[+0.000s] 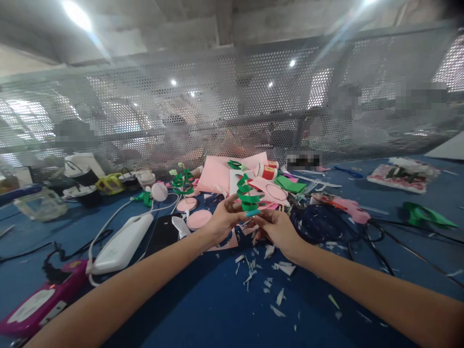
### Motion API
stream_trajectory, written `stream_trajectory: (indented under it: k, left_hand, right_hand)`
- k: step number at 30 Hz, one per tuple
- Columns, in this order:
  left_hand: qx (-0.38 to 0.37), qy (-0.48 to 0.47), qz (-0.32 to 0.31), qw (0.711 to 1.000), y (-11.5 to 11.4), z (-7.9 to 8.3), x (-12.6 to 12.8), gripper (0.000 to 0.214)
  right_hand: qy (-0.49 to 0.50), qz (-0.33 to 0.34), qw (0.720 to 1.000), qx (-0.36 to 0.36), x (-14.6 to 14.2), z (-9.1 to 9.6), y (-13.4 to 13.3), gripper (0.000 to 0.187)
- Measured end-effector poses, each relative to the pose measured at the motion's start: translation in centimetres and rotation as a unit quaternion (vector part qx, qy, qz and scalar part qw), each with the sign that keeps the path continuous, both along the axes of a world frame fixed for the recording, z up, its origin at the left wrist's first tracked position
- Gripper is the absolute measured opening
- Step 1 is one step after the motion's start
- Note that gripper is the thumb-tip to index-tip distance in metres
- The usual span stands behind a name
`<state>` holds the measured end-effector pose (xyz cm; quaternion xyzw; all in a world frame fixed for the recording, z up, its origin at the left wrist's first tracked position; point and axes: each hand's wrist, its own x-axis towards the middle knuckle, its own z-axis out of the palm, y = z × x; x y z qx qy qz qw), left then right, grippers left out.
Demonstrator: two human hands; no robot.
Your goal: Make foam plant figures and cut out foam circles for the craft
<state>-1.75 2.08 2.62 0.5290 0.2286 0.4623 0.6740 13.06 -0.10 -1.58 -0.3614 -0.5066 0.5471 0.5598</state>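
Note:
My left hand (225, 220) and my right hand (277, 229) meet in front of me, fingers closed around the bottom of a green paper spiral (246, 191). The spiral stands upright and winds in loops, with a pale green tip above. A small teal piece (253, 212) shows at its lower edge between my fingertips; I cannot tell what it is. Just left stands a similar green spiral (183, 182) on a stick over a pink round base (187, 204). Another pink disc (199, 219) lies by my left wrist.
Pink paper sheets (217, 175), green paper (290, 184) and white-and-red rolls (267, 171) lie behind my hands. Paper scraps (284, 268) litter the blue table. A white power bank (123, 244) and magenta power strip (43, 299) sit left; a pink glue gun (348, 207) with cables lies right.

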Motion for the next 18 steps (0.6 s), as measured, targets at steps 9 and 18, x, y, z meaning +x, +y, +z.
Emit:
stream_trajectory:
  k: [9, 18]
  left_hand:
    - [-0.059, -0.048, 0.041, 0.996, 1.0, -2.4, -0.4, 0.047]
    - [-0.091, -0.049, 0.057, 0.993, 1.0, -2.4, -0.5, 0.041]
  right_hand:
    - [-0.008, 0.007, 1.000, -0.014, 0.1, -0.4, 0.1, 0.042]
    - [-0.057, 0.020, 0.998, -0.021, 0.0, 0.3, -0.4, 0.043]
